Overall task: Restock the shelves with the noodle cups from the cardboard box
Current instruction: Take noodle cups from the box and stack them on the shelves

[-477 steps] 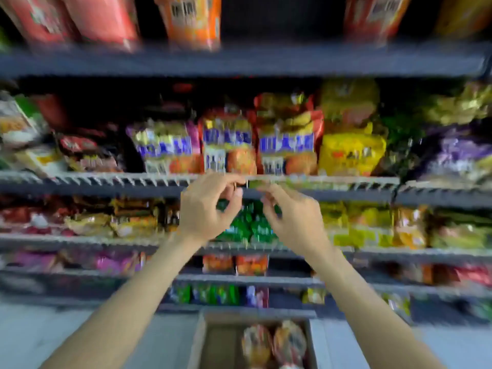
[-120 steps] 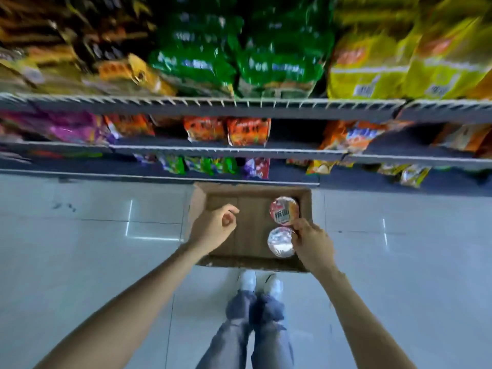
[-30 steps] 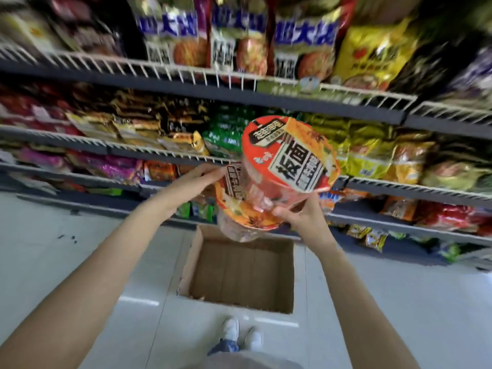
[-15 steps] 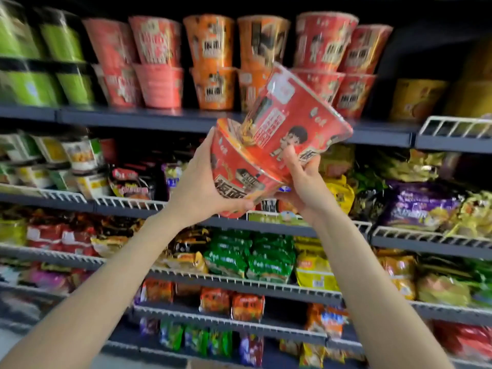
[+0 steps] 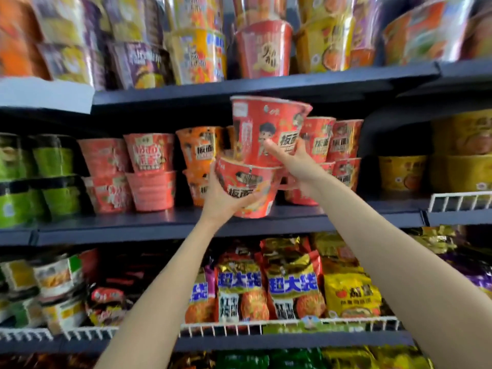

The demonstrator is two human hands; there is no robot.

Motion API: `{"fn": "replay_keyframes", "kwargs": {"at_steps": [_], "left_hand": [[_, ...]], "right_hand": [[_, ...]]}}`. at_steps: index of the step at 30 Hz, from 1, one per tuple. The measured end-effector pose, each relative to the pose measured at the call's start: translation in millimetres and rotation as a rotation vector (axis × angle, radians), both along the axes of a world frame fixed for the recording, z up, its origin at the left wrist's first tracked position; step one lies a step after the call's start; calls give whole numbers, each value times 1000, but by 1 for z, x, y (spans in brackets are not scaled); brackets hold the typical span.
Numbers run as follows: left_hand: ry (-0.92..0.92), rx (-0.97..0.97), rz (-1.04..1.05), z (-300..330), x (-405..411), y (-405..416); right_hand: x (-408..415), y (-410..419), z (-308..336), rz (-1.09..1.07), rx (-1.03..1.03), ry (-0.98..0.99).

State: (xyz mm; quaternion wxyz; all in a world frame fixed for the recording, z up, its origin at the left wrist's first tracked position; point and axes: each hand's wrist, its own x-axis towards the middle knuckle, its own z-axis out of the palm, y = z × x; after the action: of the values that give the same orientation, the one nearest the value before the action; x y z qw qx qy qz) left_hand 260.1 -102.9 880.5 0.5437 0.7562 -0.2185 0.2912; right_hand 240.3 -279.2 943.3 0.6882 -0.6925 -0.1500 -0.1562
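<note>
While held, tapered glossy red noodle cups, stacked, upright

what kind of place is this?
Most likely a shop's instant-noodle aisle: dark tiered shelves packed with stacked noodle cups, bagged noodle packs behind a white wire rail. Both hands hold red cups at the middle shelf.

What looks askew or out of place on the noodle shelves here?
Nothing looks spilled or damaged. Only the two red noodle cups in hand sit off-line: the upper cup leans in the right hand, on the lower cup in the left hand.
</note>
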Motion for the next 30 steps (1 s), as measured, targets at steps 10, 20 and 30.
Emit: {"fn": "replay_keyframes", "kwargs": {"at_steps": [10,20,30], "left_hand": [[80,-67,244,-31,49,55],[205,108,282,-28,69,96],[-280,-39,481,-26,3,55]], "right_hand": [[73,80,-2,-17,-292,-66],[87,111,-18,-198,-411,-16],[39,42,-43,-342,-676,-368]]}}
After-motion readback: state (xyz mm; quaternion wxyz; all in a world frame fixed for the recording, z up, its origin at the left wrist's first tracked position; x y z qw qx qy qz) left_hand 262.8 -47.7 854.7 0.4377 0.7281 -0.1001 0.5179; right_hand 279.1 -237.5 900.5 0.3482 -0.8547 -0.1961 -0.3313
